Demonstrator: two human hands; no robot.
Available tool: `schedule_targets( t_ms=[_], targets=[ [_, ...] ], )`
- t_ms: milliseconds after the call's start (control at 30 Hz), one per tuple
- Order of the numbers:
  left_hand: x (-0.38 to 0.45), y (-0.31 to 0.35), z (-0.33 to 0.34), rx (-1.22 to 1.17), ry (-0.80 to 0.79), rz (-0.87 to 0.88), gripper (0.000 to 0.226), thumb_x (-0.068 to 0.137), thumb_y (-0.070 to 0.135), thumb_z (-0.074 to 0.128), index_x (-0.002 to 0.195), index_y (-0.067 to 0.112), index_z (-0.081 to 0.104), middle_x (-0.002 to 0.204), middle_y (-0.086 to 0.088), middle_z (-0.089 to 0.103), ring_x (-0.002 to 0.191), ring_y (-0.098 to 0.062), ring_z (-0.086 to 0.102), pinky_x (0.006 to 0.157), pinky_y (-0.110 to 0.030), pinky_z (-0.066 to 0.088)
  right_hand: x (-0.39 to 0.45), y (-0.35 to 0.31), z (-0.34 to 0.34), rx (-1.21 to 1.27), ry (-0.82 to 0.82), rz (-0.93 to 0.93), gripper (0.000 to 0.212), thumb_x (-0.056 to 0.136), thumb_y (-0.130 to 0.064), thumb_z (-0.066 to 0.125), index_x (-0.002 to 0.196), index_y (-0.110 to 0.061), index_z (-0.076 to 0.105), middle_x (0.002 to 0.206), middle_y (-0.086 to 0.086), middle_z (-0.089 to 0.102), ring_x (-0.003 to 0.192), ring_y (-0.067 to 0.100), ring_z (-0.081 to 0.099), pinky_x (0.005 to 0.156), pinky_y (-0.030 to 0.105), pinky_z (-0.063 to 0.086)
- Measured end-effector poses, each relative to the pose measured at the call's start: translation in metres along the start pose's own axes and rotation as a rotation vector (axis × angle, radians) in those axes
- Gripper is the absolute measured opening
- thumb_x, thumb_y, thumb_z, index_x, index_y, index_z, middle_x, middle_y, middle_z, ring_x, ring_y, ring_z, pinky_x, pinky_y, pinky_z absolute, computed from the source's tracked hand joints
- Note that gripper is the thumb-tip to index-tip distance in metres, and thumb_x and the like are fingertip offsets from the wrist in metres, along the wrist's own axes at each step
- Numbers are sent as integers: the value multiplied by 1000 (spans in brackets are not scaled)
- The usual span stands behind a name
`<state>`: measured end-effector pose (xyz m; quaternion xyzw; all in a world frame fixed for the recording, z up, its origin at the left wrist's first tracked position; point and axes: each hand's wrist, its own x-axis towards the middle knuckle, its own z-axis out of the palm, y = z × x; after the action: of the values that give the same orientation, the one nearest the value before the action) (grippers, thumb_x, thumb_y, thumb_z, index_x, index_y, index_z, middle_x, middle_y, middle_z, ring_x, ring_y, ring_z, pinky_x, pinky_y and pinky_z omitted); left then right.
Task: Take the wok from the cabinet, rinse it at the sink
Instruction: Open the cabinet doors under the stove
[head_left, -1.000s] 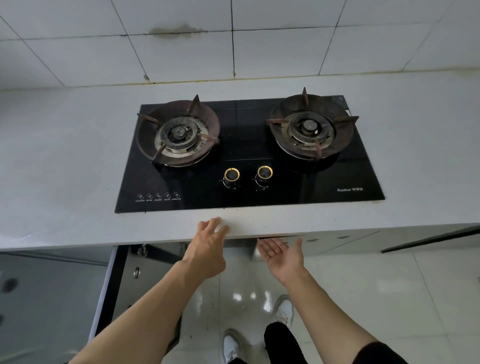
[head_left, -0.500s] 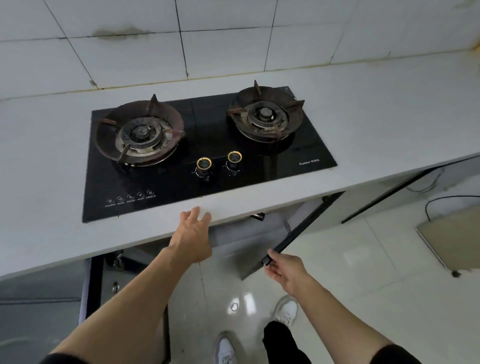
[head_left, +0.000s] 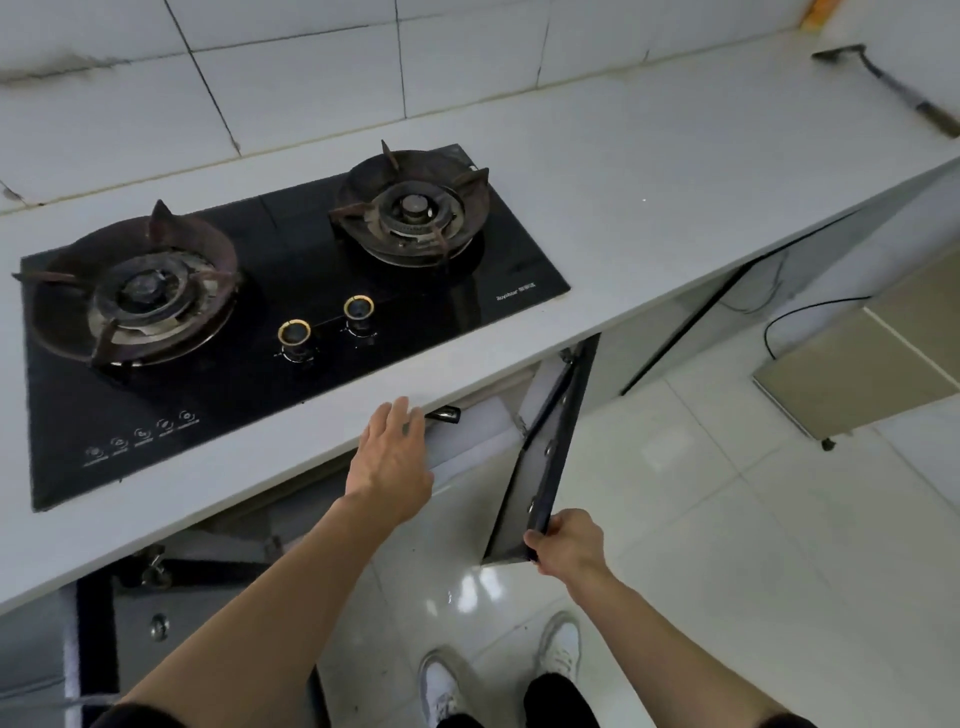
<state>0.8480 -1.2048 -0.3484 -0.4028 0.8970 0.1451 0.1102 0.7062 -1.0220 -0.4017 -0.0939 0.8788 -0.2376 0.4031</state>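
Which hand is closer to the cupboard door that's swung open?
The right hand. It grips the outer edge of the open cabinet door. The left hand reaches toward the countertop edge, off to the door's left and apart from it.

Under the countertop's (head_left: 649, 249) front edge the cabinet door (head_left: 550, 457) stands swung outward, leaving an open gap left of it; a dark handle (head_left: 445, 414) pokes out there.

Dark-edged cabinet door (head_left: 545, 467) swung open
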Motion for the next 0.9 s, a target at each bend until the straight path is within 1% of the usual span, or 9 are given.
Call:
schedule_targets(
  t_ms=[100,167,267,367,467,600,700,800,900],
  targets=[
    [14,18,-3,16,-3,46,73,89,25,57,148,10,17,158,-10,6,147,-30,8,120,-41,24,0,15,-18,-123,15,-70,15,77,-16,72,79,-3,65,71,5,68,66,19,65,64,31,57],
    [24,27,-4,16,-2,70,70,89,22,55,148,10,19,159,-9,8,146,-29,10,119,-41,26,0,26,-33,-145,37,-122,21,77,-13,72,94,-8,60,82,2,64,74,17,62,69,30,55],
    [35,39,-5,-20,3,71,67,89,18,54,148,10,23,158,-9,12,145,-28,13,116,-40,31,0,39,-53,-155,54,-227,63,76,0,68,130,-19,42,115,4,52,92,19,57,78,23,48],
    [45,48,-3,-4,2,86,62,88,18,56,144,11,29,156,-8,17,143,-27,18,113,-39,35,1,45,-68,-330,83,-382,83,72,10,63,144,-18,32,142,6,36,119,25,48,96,28,47],
    [52,52,1,37,-23,84,61,89,22,59,142,13,30,156,-7,16,142,-27,19,111,-38,38,0,51,-79,-560,156,-433,82,74,8,61,146,-13,29,147,5,31,123,22,43,95,28,48],
    [59,53,4,76,-7,67,55,85,23,62,133,12,38,140,-5,31,127,-26,33,98,-35,47,7,57,-97,-748,192,-418,84,78,7,60,150,-7,19,151,8,24,124,23,40,97,29,45],
    [59,56,7,101,2,80,67,81,28,64,136,15,28,129,-5,37,114,-26,39,90,-34,49,15,57,-107,-863,208,-386,84,77,6,62,148,1,18,146,14,27,120,26,40,95,30,46],
    [60,60,7,128,10,82,79,80,35,62,142,16,17,129,-7,38,111,-27,41,84,-34,50,20,58,-112,-896,210,-317,87,79,-6,67,146,8,13,146,17,21,118,27,38,94,30,48],
    [61,63,6,118,16,66,75,82,37,56,143,16,18,130,-8,39,110,-27,40,82,-34,49,32,61,-123,-856,222,-280,85,81,-10,64,147,8,12,148,18,18,118,28,37,95,31,47]
  ],
)
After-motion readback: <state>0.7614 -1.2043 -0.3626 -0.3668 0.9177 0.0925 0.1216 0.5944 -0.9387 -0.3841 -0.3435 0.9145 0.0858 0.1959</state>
